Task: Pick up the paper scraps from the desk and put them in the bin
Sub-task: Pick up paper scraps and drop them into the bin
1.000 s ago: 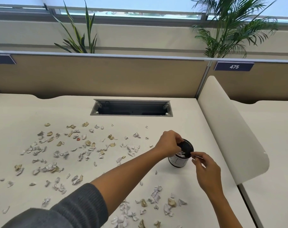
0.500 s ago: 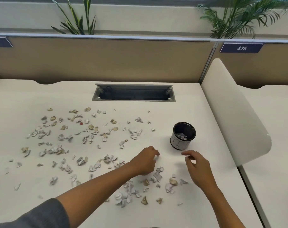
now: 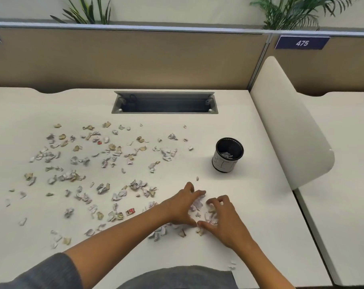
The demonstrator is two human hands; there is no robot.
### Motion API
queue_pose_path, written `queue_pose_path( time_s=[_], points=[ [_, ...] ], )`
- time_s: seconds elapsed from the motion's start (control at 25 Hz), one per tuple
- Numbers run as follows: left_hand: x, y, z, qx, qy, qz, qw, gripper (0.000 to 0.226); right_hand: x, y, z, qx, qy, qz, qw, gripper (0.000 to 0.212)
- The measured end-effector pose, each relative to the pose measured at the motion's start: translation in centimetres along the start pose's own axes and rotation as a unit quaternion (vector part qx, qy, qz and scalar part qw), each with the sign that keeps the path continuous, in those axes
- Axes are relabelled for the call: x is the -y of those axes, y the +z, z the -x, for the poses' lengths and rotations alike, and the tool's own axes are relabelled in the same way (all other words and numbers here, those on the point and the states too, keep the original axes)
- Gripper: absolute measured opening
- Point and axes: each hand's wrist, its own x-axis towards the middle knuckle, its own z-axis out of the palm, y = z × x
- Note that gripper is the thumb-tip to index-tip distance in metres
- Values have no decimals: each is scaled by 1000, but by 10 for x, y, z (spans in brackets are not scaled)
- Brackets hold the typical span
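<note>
Several crumpled white and tan paper scraps (image 3: 106,163) lie scattered over the left and middle of the cream desk (image 3: 249,205). A small black mesh bin (image 3: 229,154) with a white label stands at the right, holding a few scraps. My left hand (image 3: 182,206) and my right hand (image 3: 222,217) rest side by side on the desk in front of the bin, fingers spread and curled around a small heap of scraps (image 3: 197,205) between them. Neither hand has lifted anything.
A grey cable tray opening (image 3: 164,103) is cut into the desk at the back. A cream rounded divider panel (image 3: 289,126) rises along the right edge. A tan partition (image 3: 125,59) with plants behind closes the far side. A second desk lies to the right.
Both hands left the bin, came down toward me, and now cup a heap of scraps on the desk. The view has tilted downward.
</note>
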Motion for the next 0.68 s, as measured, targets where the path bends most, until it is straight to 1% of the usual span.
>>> queue_pose_path(
  time_s=[0.08, 0.2, 0.28, 0.4, 0.52, 0.6, 0.68],
  points=[
    [0, 2, -2, -16, -6, 22, 1000, 79, 4, 6, 0, -6, -18, -12, 1000, 45],
    [-2, 5, -6, -60, -9, 51, 997, 44, 6, 11, -1, -24, -33, -29, 999, 16],
    [-3, 6, -8, -72, -13, 61, 995, 29, 6, 9, -3, -27, -24, -21, 999, 6],
    [-1, 4, -8, -71, -20, 67, 995, 17, 3, -2, -8, -23, 7, -45, 999, 12],
    [2, 0, -6, -73, -28, 77, 994, 9, 4, -25, -15, -32, 53, -151, 987, 19],
    [4, -2, -6, -77, -39, 89, 992, 7, 8, -47, -22, -51, 62, -212, 974, 20],
    [4, -3, -6, -78, -52, 105, 990, 7, 13, -74, -34, -87, 63, -254, 961, 18]
  ],
)
